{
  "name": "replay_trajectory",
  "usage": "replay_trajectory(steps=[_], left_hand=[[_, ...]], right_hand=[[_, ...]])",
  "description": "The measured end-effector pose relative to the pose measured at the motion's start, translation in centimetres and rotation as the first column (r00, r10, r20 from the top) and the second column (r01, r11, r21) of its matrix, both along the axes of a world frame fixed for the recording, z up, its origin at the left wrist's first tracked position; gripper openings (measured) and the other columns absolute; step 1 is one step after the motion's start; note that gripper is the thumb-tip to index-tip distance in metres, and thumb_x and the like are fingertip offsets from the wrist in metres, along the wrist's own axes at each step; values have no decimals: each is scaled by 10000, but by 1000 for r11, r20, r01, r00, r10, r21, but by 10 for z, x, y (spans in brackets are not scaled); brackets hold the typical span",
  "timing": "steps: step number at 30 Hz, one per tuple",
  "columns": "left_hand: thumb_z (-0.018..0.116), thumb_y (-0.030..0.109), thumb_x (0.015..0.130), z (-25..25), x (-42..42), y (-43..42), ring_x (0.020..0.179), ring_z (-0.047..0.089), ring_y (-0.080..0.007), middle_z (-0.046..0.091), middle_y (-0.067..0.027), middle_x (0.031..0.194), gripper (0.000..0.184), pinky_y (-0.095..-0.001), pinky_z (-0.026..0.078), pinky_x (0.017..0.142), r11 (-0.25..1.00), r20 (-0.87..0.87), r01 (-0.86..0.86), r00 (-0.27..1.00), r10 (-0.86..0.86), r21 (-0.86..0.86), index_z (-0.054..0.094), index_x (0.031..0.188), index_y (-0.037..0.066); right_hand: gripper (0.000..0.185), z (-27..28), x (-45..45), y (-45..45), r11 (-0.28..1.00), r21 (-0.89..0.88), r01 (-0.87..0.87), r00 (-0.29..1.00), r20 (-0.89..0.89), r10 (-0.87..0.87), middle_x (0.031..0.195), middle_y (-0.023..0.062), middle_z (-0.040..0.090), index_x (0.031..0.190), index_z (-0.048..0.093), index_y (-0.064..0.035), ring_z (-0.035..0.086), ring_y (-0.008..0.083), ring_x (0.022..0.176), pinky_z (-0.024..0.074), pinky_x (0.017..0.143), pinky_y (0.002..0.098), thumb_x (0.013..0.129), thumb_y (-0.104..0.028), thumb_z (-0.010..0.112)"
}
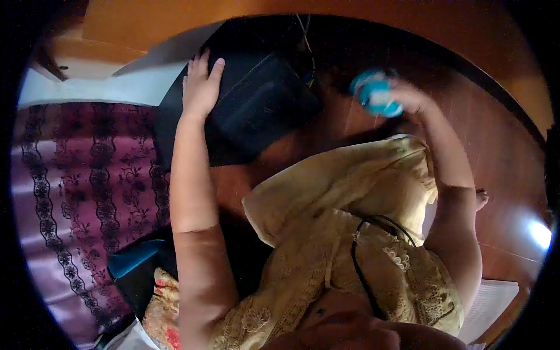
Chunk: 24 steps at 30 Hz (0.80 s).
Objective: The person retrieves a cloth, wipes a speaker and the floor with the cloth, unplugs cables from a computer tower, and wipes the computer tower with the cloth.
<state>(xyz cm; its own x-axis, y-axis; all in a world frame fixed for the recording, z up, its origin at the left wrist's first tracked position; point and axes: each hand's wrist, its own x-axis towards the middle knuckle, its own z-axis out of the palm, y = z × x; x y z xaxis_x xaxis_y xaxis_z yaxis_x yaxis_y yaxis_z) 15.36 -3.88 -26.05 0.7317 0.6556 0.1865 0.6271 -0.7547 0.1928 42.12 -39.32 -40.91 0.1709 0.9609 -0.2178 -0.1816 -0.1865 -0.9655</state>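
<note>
My left hand (201, 87) lies flat with its fingers stretched out on the edge of a large black box-like case (256, 99), whose kind I cannot make out. Off to the right, my right hand (411, 96) is closed around a blurred teal-blue object (379, 96) with a pale patch on it. That object is held above the reddish-brown floor (478, 134), apart from the black case. Motion and the dim light hide its exact kind.
Purple fabric with black lace bands (87, 216) hangs at the left. A thin cable (306, 41) runs behind the case. Curved wooden furniture (350, 11) crosses the top. Papers (490, 303) lie at the lower right; floral cloth (160, 309) is at the lower left.
</note>
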Motion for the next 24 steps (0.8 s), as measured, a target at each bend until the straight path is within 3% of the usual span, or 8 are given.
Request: replay_trajectory(steps=[1,4,6,11,13,17,20,24], left_hand=[[399,549,981,-2,-1,2,1488,209,-308,275,-123,1597,672,-500,166,1184,1000,4,-1,1000,1,-7,350,1516,147],[405,549,976,-6,-1,7,1487,210,-309,279,-132,1594,675,-508,167,1182,1000,6,5,1000,-6,26,352,1516,147],[403,551,975,-6,-2,7,1487,210,-311,283,-137,1591,676,-513,169,1180,1000,9,5,1000,-5,24,351,1516,149],[395,555,979,-7,-2,10,1488,210,-309,284,-132,1592,681,-506,174,1179,999,-4,12,1000,-12,36,346,1519,142],[394,556,980,-8,-1,11,1488,209,-307,283,-129,1593,684,-504,175,1179,999,-3,24,1000,-24,31,345,1519,138],[395,558,981,-1,0,2,1491,202,-303,271,-119,1600,690,-499,171,1182,1000,-10,-9,1000,9,22,337,1522,134],[394,559,981,0,0,-4,1492,200,-298,266,-116,1602,692,-495,167,1184,1000,-9,-20,1000,20,9,332,1525,137],[397,565,979,1,-1,-1,1492,202,-291,270,-120,1600,698,-484,161,1187,1000,-1,5,1000,-5,-7,326,1528,139]], right_hand=[[364,-2,-12,9,978,-90,-187,966,166,200,942,15,717,1103,728,-87,653,110,829,535,765,294,863,-360,722],[253,-50,-68,34,998,-12,-55,912,407,55,829,43,724,963,751,-45,625,122,764,503,743,276,847,-270,748],[243,-62,-88,48,998,-59,10,685,728,36,816,132,680,954,737,-81,627,325,763,512,743,360,837,-293,726],[281,-102,-111,79,988,51,-146,646,762,56,967,167,691,1011,709,-71,652,383,931,520,801,450,851,-302,706],[259,-91,-106,94,989,1,151,685,721,-105,993,192,678,1002,704,-49,642,398,931,512,819,456,865,-268,689],[235,-54,-61,137,819,437,373,333,760,-558,1084,196,673,1098,697,-74,637,395,988,513,874,474,894,-151,610],[228,-68,-17,167,908,410,-86,274,886,-374,1070,171,681,1096,699,-99,641,384,993,515,871,482,918,-155,568],[207,-57,-3,185,980,185,-78,407,903,-138,1089,150,667,1021,698,-69,620,355,1033,505,900,411,910,-186,567]])
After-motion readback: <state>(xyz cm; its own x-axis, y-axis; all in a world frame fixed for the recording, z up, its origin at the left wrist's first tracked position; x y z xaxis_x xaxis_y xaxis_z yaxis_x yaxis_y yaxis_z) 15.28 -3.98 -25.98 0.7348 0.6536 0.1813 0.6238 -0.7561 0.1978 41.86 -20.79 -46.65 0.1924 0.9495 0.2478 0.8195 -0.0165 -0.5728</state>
